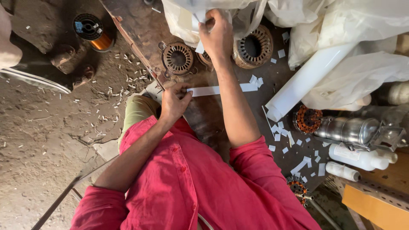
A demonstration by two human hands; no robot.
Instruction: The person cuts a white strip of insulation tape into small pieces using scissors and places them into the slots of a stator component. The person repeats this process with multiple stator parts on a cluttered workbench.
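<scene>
My left hand (174,102) rests on the dark workbench (140,25), its fingers pinching the near end of a long white paper strip (213,90) that lies flat across the bench. My right hand (218,34) reaches far forward, gripping a piece of white paper at the edge of a white plastic bag (183,17). Just below that hand sit round metal motor stators: one (177,58) to its left, one (253,47) to its right. My red sleeves fill the lower part of the view.
A rolled white sheet (306,79) lies at right beside crumpled white plastic. A copper-wound stator (307,120), a metal canister (349,130) and white bottles (362,158) crowd the right side. A copper wire spool (91,30) stands on the dirt floor at left, amid paper scraps.
</scene>
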